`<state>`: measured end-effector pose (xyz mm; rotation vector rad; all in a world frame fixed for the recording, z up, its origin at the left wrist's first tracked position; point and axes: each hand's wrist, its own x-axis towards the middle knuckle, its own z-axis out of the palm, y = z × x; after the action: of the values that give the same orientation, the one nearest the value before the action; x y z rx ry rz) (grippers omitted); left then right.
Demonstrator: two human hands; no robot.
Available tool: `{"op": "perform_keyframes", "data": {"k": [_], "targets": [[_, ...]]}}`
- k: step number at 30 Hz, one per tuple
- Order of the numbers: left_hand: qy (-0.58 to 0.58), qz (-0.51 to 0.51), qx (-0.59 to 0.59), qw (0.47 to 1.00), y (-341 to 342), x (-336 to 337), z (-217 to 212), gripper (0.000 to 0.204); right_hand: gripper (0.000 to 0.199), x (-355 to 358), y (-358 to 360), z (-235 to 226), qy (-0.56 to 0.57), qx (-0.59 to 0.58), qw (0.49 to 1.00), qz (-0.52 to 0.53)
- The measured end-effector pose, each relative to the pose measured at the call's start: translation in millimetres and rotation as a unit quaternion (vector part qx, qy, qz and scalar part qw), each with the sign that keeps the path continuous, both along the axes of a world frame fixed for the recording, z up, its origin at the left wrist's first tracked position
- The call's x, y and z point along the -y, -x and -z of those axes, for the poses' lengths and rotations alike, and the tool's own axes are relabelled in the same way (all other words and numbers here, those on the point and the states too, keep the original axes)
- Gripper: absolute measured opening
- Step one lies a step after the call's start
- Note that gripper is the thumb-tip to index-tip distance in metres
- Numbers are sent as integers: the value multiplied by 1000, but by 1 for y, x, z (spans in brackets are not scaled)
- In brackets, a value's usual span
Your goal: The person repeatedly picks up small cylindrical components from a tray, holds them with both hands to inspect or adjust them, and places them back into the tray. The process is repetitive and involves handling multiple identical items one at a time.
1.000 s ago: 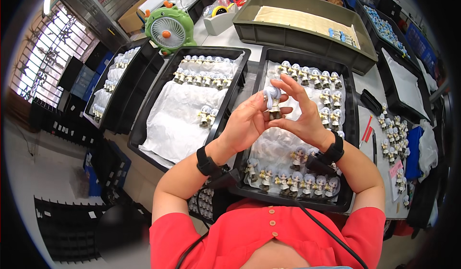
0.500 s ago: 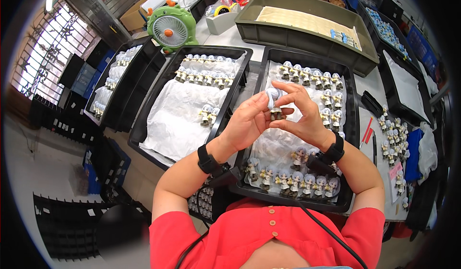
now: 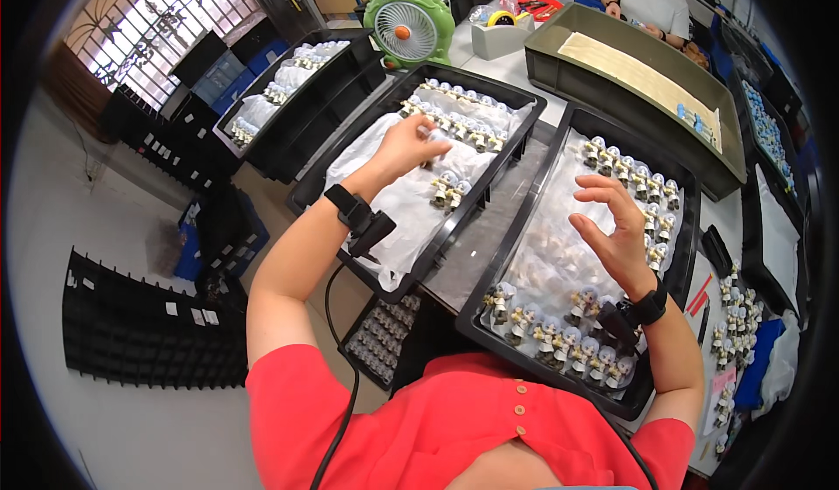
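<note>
My left hand (image 3: 405, 149) is closed on a small figurine (image 3: 440, 144) with pale hair, low over the left black tray (image 3: 421, 267). Fingers cover much of the figurine. Close by, on the tray's white paper, a pair of similar figurines (image 3: 449, 190) stands, with rows of others (image 3: 463, 127) behind. Over the right black tray (image 3: 501, 271), my right hand (image 3: 617, 232) is open, its thumb and fingers curved apart around nothing. Several figurines (image 3: 566, 347) line that tray's near end, and more (image 3: 636, 173) fill its far side.
A green fan (image 3: 405, 25) stands behind the left tray. An olive bin (image 3: 629, 85) sits at the back right, with another person (image 3: 648, 0) beyond. Another black tray (image 3: 319, 114) lies far left. Loose figurines (image 3: 736, 319) and red sticks (image 3: 699, 294) occupy the right edge.
My left hand has carried the figurine from over the right tray leftward to the left tray. My right hand has let go of it and stays over the right tray. The view has shifted.
</note>
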<state>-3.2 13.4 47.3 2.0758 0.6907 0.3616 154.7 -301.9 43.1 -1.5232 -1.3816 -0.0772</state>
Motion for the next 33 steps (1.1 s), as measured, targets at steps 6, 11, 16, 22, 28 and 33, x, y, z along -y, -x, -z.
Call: {"op": "perform_keyframes", "data": {"k": [6,11,16,22,28,33], "targets": [[-114,-22,-138,984,19,-37,58,45,15,-5,-1,2,4,-11,1000,5],[-17,7,-169,985,13,-32,56,35,12,-4,-3,4,10,-17,1000,18],[-64,47,-147,986,10,-30,57,31,11,-4,-6,7,23,-19,999,15],[-49,41,-140,988,10,-35,62,40,9,-3,-14,9,24,-19,999,24],[-226,70,-82,968,7,-31,42,41,19,9,-19,-18,230,-22,972,-46],[-67,171,77,980,-10,71,-39,30,32,24,-11,-11,508,109,848,-104]]}}
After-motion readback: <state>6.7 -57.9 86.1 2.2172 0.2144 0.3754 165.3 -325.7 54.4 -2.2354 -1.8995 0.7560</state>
